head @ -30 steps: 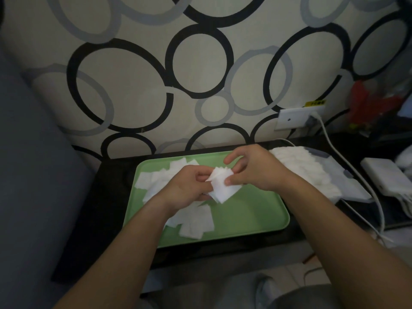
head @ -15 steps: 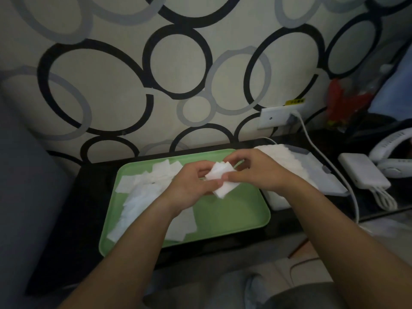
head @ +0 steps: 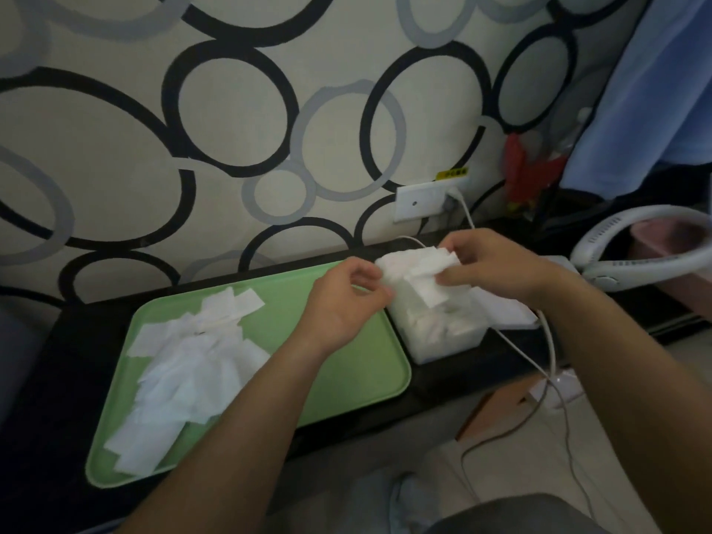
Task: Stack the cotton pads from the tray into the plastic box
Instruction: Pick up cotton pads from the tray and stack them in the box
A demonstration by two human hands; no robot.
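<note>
the right hand [head: 497, 265] has its grip clamped on a small bunch of white square cotton pads [head: 425, 269], held over the clear plastic box [head: 443, 337] already heaped with pads. the left hand [head: 343, 302] touches the bunch's near edge, fingers curled; whether it pinches anything i cannot tell. more loose pads [head: 185, 364] lie scattered on the pale green rectangular tray [head: 346, 379] on the dark tabletop [head: 77, 341], just beside the box.

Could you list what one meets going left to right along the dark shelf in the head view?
Loose cotton pads on the green tray → left hand → plastic box stacked with pads → right hand, pinching a small bundle of pads above the box → white neck fan.
</note>
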